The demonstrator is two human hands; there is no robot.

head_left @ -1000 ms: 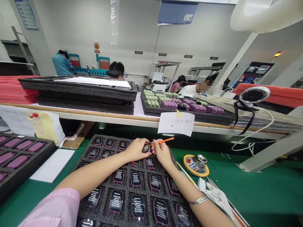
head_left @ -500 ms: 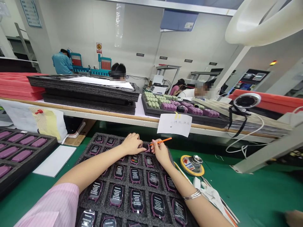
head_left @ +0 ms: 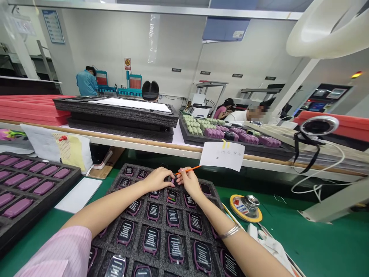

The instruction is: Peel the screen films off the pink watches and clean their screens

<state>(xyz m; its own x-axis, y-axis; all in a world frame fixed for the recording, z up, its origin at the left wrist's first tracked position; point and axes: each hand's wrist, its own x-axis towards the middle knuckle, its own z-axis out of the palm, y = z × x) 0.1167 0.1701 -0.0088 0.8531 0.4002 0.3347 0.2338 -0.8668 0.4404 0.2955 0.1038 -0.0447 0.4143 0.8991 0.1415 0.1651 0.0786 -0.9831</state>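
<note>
A black foam tray [head_left: 115, 184] lies on the green bench in front of me, filled with several purple smartwatch bodies [head_left: 175, 248] with dark screens. My left hand [head_left: 158, 179] rests at the tray's far row, fingers curled over a watch body [head_left: 172, 181] there. My right hand [head_left: 187, 181] is just beside it, pinching a thin orange stick [head_left: 188, 170] that points up and to the right. The two hands almost touch over the same slot.
A second tray of purple parts [head_left: 25, 184] sits at left, a white sheet [head_left: 78, 194] beside it. A yellow-rimmed round tin [head_left: 246, 206] and white gloves [head_left: 266, 238] lie at right. The shelf behind holds foam trays [head_left: 115, 113] and a paper tag [head_left: 221, 156]. Other people work beyond.
The left hand lowered the watch body from between both hands toward the tray's far row. The camera view shifted slightly; both hands stay close together.
</note>
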